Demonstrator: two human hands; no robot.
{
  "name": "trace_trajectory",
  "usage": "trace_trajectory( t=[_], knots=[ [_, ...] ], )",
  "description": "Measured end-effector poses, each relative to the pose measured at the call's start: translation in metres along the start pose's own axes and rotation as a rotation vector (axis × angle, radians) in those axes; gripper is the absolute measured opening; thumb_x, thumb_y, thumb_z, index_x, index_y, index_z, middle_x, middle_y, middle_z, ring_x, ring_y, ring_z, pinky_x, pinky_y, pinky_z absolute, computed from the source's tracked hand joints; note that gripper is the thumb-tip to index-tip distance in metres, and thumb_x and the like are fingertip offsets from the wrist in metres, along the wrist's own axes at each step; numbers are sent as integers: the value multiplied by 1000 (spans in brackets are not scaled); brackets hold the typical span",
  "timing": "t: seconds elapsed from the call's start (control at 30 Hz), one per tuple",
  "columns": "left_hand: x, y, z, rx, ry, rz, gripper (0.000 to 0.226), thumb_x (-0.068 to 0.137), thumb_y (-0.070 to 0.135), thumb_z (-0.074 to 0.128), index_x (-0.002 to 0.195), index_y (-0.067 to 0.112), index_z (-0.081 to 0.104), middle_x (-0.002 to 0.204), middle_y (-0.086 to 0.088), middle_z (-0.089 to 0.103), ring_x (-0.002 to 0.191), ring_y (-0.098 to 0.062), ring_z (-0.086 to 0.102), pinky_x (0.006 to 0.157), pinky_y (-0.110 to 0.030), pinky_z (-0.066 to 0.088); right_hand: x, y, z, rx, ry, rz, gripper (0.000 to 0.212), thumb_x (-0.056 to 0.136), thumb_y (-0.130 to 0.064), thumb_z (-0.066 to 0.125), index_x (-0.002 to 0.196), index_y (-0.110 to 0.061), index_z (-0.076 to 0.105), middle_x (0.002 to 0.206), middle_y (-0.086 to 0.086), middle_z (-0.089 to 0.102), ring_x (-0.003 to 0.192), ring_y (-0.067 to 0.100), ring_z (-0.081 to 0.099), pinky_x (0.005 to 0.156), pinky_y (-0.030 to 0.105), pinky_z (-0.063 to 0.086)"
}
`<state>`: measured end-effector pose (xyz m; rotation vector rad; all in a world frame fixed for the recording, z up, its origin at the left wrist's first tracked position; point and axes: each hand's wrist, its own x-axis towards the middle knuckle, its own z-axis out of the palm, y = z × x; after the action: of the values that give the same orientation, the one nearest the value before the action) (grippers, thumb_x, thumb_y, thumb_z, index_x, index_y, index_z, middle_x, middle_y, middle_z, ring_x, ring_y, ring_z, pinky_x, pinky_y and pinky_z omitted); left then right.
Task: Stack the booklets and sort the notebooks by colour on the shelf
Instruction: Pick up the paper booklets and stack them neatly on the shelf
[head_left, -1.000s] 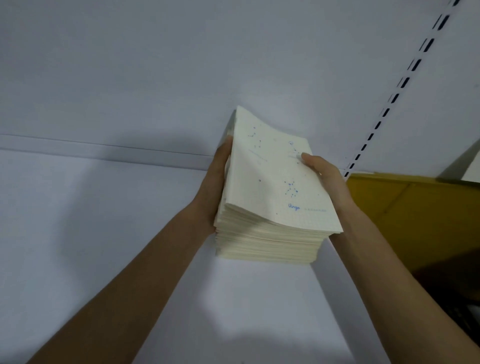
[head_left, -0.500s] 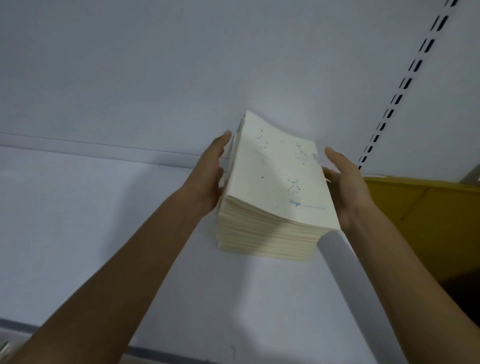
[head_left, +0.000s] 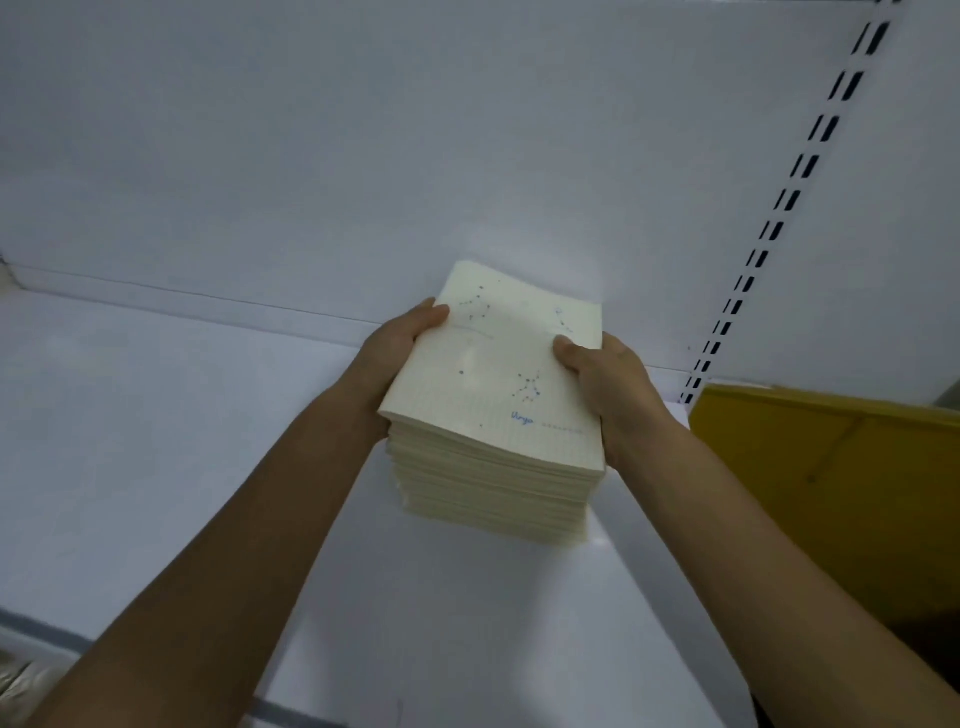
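Observation:
A thick stack of cream booklets (head_left: 493, 395) stands on the white shelf (head_left: 156, 426), near its back wall. The top cover bears blue constellation dots and a small blue word. My left hand (head_left: 400, 338) grips the stack's left side, thumb on the top cover. On the stack's right side my right hand (head_left: 602, 379) holds it the same way, thumb curled over the cover. The upper booklets sit slightly tilted and shifted against the lower ones.
A yellow box (head_left: 831, 493) stands on the shelf directly to the right of the stack. A slotted upright rail (head_left: 779, 208) runs up the back wall at the right. The shelf's front edge (head_left: 47, 631) shows at lower left.
Half a second ago both hands stood open beside the stack; now they have closed on its sides with thumbs on top. The view has pulled back a little.

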<state>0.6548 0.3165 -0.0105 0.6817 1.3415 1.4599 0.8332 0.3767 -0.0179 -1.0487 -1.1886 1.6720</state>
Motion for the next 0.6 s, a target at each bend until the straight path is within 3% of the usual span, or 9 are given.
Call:
trace_trajectory(
  t=[0.13,0.17,0.23,0.3,0.4,0.53,0.6],
  knots=[
    [-5,7,3,108,-33,3,18,94,32,52,101,20,65,88,-4,74,72,-18,71,56,-27,56,-4,-4,-4,-34,-20,46,8,97,-15,53,103,-14,57,93,4,68,60,10,70,44,23,52],
    [-6,11,5,179,-23,12,17,94,32,52,101,21,63,95,-5,72,74,-16,70,59,-27,56,-6,-7,-5,-49,-25,59,20,96,-18,55,115,-10,54,104,7,67,69,12,70,49,25,54],
    [-8,21,8,344,34,38,25,93,34,55,114,21,57,114,-5,62,89,-15,66,72,-29,55,-7,-15,-7,-129,6,71,57,94,-25,58,143,-10,32,138,9,49,109,20,60,81,32,54],
    [-9,29,10,487,98,42,57,90,39,59,140,17,39,137,-5,47,117,-21,53,96,-39,46,-7,-24,-9,-256,49,3,73,94,-32,58,152,-17,15,156,5,23,137,25,34,105,37,33],
    [-14,37,10,659,120,125,66,94,44,51,147,15,26,150,-5,33,133,-24,37,107,-42,33,-15,-35,-6,-444,46,-172,68,93,-36,57,150,-22,22,157,2,21,140,23,27,104,35,29],
    [-30,46,1,853,84,307,59,97,44,44,147,19,27,153,-1,30,137,-19,33,102,-28,28,-42,-46,5,-782,-84,-318,63,93,-41,55,147,-22,28,152,2,31,135,22,35,100,32,31],
    [-44,52,-9,1001,94,441,57,97,42,44,147,20,29,152,1,33,136,-19,35,104,-30,29,-58,-51,16,-911,-101,-380,62,94,-44,52,147,-22,29,151,2,35,135,22,36,102,34,32]
  ],
)
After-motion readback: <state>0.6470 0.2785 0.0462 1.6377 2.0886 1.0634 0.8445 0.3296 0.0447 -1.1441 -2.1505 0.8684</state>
